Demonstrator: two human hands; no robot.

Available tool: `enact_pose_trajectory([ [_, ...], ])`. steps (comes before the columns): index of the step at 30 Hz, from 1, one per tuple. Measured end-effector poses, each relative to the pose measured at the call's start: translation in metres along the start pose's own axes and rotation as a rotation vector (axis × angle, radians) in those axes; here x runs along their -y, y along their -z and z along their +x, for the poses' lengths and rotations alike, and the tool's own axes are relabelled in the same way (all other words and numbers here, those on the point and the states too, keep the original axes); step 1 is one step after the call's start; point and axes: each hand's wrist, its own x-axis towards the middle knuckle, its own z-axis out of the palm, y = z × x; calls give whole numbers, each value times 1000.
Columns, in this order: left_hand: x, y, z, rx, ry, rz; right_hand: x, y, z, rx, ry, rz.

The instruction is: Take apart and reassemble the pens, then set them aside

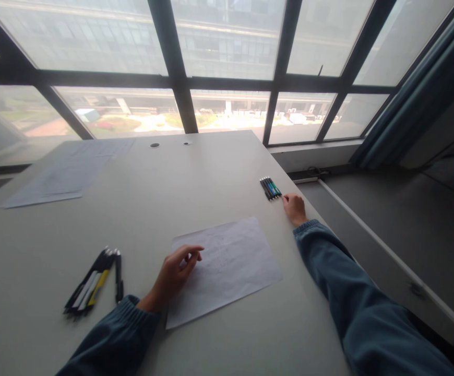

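Note:
A sheet of white paper with faint marks lies on the table in front of me. Over its left part rests my left hand, fingers loosely bent and apart, nothing held. My right hand is closed at the table's right side, its fingertips pinching the near end of a pen in a neat row of pens. Those pens lie side by side, dark with some blue and green; my fingers cover the tip of the last one. Left of my left hand is a bunch of pens, black, white and yellow, with a separate black pen alongside.
More paper sheets lie at the table's far left. The white table has two round cable holes near its far edge, below large windows. Its right edge runs close beside my right forearm. A blue curtain hangs at right.

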Motion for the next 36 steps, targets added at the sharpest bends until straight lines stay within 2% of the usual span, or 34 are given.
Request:
enact_pose_trajectory([
  [7, -10, 1, -4, -57, -10, -3, 11, 11, -15, -76, 27, 51],
  [12, -16, 1, -6, -146, -85, 54, 42, 20, -47, -137, 205, 285],
  [16, -15, -1, -4, -130, -184, 151, 72, 23, -76, -82, 430, 496],
  [21, -10, -3, -2, -48, -175, 331, 100, 24, -106, 25, 656, 547],
  [25, -6, -4, -1, 28, -159, 381, 109, 21, -120, 144, 732, 473],
  [29, -6, -5, -1, 66, -133, 409, 108, 18, -121, 241, 792, 408],
  [36, -4, -6, -3, 76, -115, 413, 104, 18, -120, 269, 806, 382],
])
